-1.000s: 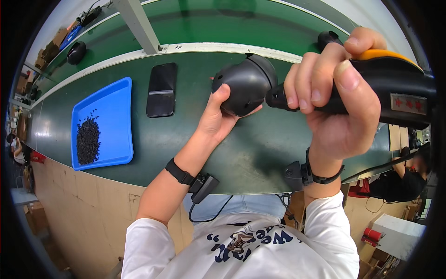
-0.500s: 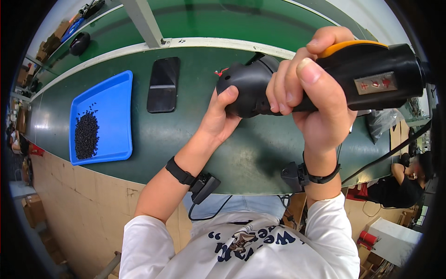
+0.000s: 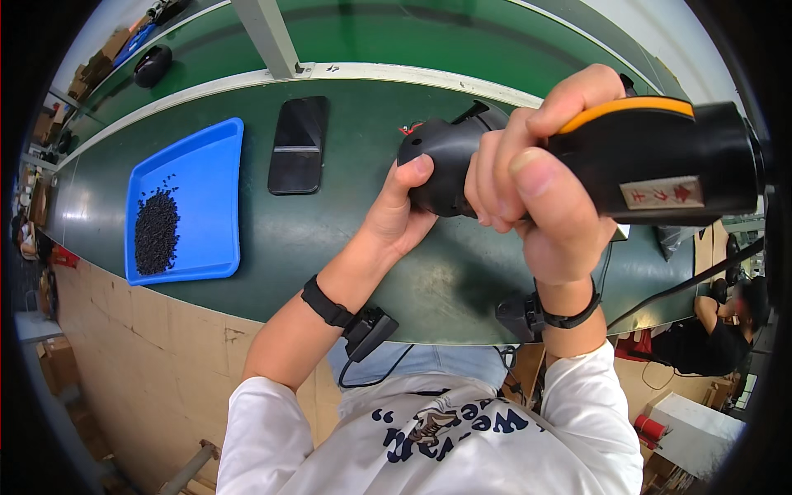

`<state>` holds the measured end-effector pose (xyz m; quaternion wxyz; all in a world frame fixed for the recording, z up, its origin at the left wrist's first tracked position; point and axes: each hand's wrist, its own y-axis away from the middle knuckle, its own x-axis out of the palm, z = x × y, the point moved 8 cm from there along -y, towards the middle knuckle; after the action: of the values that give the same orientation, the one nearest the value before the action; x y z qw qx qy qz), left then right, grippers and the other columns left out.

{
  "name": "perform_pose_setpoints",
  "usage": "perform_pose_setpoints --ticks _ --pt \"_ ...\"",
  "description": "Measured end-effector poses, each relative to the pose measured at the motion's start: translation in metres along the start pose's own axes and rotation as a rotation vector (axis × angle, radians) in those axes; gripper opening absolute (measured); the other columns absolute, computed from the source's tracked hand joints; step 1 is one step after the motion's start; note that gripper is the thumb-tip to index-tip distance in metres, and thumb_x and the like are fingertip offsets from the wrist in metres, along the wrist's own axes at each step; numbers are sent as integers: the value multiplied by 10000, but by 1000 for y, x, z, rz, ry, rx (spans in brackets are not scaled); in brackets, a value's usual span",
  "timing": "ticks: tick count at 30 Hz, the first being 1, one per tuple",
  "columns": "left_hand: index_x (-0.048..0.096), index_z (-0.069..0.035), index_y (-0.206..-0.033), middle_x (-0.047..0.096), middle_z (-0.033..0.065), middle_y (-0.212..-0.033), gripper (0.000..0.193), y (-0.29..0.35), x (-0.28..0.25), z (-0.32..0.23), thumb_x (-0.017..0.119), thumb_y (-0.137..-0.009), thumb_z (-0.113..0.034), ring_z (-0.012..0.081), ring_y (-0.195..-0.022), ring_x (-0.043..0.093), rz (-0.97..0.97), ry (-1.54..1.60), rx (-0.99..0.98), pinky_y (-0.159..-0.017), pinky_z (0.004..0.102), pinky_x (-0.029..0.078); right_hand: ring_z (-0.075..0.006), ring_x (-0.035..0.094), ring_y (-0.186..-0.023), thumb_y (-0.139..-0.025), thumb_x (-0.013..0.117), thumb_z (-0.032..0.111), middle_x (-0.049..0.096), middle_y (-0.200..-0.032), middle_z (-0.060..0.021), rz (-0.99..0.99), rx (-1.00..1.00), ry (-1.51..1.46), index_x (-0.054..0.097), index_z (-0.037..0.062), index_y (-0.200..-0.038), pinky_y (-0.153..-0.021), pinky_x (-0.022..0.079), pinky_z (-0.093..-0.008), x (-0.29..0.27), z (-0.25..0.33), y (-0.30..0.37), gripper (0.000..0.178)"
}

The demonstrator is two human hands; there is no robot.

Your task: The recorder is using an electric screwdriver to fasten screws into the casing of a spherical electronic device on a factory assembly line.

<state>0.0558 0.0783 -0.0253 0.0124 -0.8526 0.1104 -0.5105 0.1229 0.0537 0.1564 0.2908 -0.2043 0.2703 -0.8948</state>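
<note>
My right hand [image 3: 549, 177] is wrapped round the body of a black electric screwdriver [image 3: 652, 161] with an orange lever along its upper side. The tool lies almost level, and its tip is hidden behind my fingers and the part. A rounded black plastic housing [image 3: 437, 157] sits in my left hand [image 3: 400, 206], its thumb pressed on the near side and the other fingers out of sight beneath. Red wire ends stick out at the housing's far left. Screwdriver and housing meet or overlap; whether they touch cannot be told.
A blue tray [image 3: 210, 206] with a heap of small black screws [image 3: 157, 235] stands at the left on the green table [image 3: 272, 256]. Beside it lies a black phone [image 3: 297, 148]. A clear plastic bag [image 3: 672, 239] and a cable [image 3: 685, 285] are at right. Another person [image 3: 709, 330] sits far right.
My right hand and the screwdriver have come slightly lower and nearer. The housing has shifted a little right in the view, still in my left hand. The whole view has moved slightly.
</note>
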Motion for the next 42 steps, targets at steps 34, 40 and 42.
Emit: perform_pose_setpoints --ticks 34,40,42 --pt "354 -111 -1486 418 178 -1485 1123 10 4 19 857 -622 -622 429 -1364 427 31 -184 -182 -1091 702 361 -129 542 -458 -881 722 109 563 -568 -35 -680 -137 571 590 24 -915 -463 431 -280 -227 106 91 160" --pt "403 -142 -1418 446 91 -1419 1040 10 15 11 895 -593 -540 333 -1312 494 24 -181 -175 -1073 589 462 -140 505 -462 -889 685 99 517 -589 -52 -472 -128 246 539 28 -1016 -483 459 -317 -152 125 52 207" --pt "400 -133 -1426 459 101 -1409 1047 11 12 12 891 -588 -523 312 -1312 501 63 -171 -202 -1094 515 465 -147 448 -519 -1011 432 199 470 -683 -53 -107 -259 203 424 34 -1239 -498 418 -314 -113 136 38 282"
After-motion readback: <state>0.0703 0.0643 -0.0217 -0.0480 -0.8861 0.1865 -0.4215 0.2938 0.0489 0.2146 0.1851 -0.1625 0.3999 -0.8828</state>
